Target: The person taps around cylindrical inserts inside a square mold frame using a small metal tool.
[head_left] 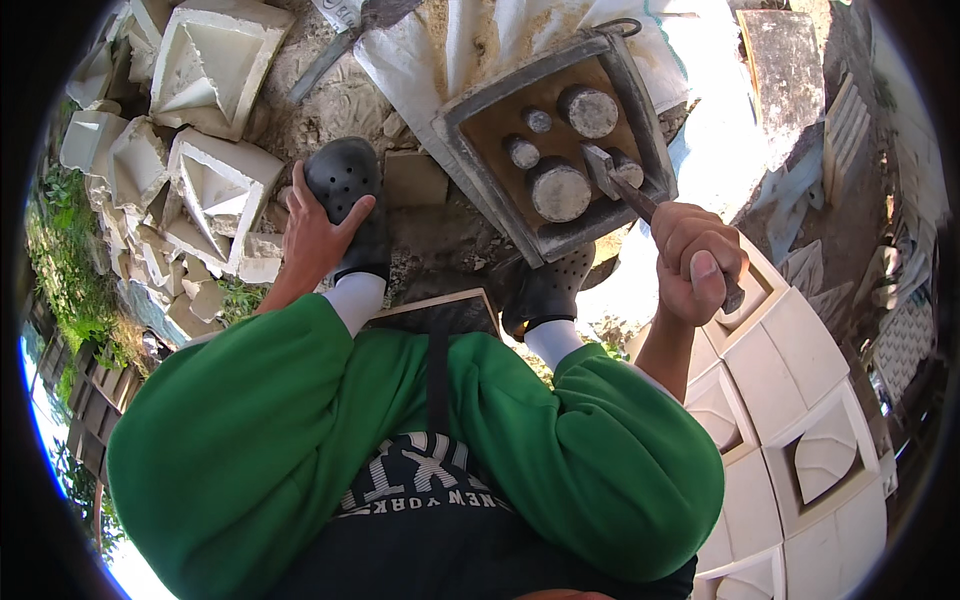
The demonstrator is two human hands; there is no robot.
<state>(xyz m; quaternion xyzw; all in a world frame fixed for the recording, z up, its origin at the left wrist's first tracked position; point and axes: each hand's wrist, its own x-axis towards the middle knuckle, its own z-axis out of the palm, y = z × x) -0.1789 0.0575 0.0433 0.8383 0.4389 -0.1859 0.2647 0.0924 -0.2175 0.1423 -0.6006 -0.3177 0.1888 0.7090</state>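
My right hand point(698, 262) is closed around the handle of a hammer point(635, 198). Its flat metal head point(600, 170) is over a square grey mould frame point(655, 135), close to the round plugs inside; whether it touches one I cannot tell. Several grey cylinders of different sizes, such as a large plug point(560, 191), stand on the mould's brown bed point(500, 195). My left hand point(318, 232) rests on the black clog point(345, 180) on my left foot, thumb and fingers apart, with no tool in it. The other clog point(550, 285) is beside the mould's near corner.
Broken white cast blocks point(215, 65) are heaped at the left. On the right, rows of cream cast blocks point(780, 350) with recessed squares stand close to my right forearm. A white sack point(410, 60) lies under the mould, and a wooden board point(785, 65) is at the far right.
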